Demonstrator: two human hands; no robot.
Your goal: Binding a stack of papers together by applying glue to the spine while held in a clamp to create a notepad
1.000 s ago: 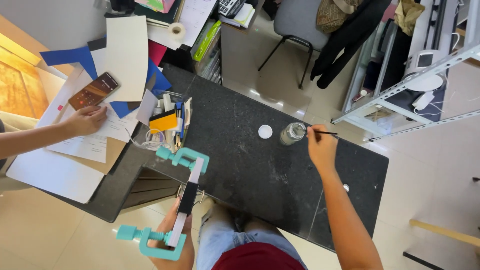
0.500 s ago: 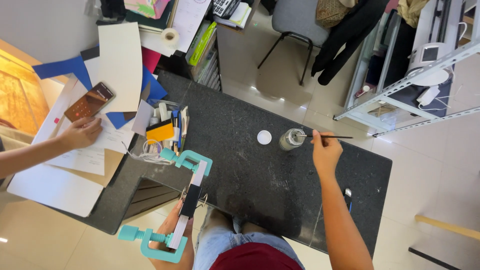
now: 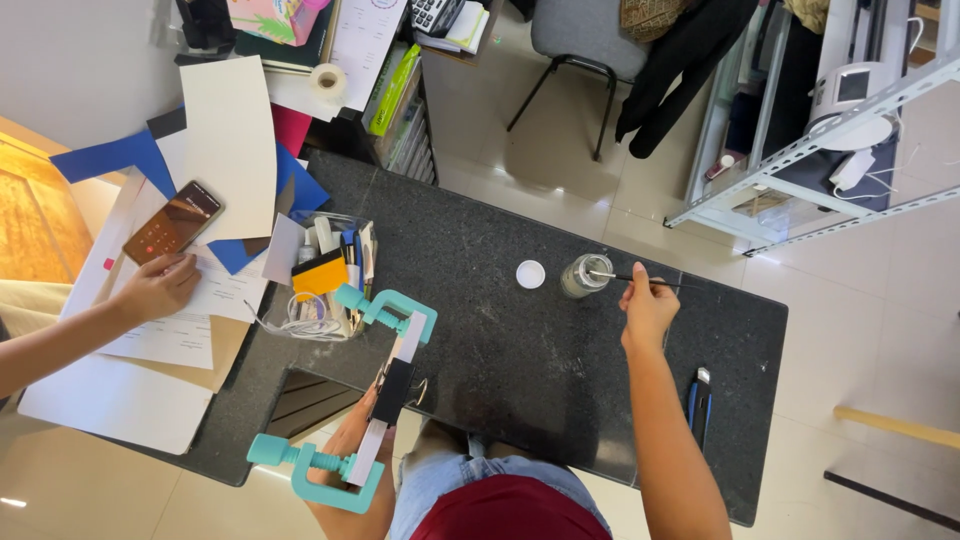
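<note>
Head view, looking down on a black speckled stone table (image 3: 520, 350). The right hand (image 3: 648, 312) pinches a thin dark-handled brush (image 3: 640, 280) between thumb and fingertips, its tip dipped in a small clear glass jar (image 3: 583, 275) standing near the table's far edge. A round white lid (image 3: 530, 274) lies just beside the jar. The left hand (image 3: 352, 445) grips a long white-and-black strip (image 3: 392, 395) fitted with two teal plastic clamps (image 3: 395, 308), fingers curled around it. A blue-and-black utility knife (image 3: 699, 403) lies near the right forearm. Another person's hand (image 3: 158, 288) rests on white papers (image 3: 150, 330) beside a smartphone (image 3: 172, 222).
</note>
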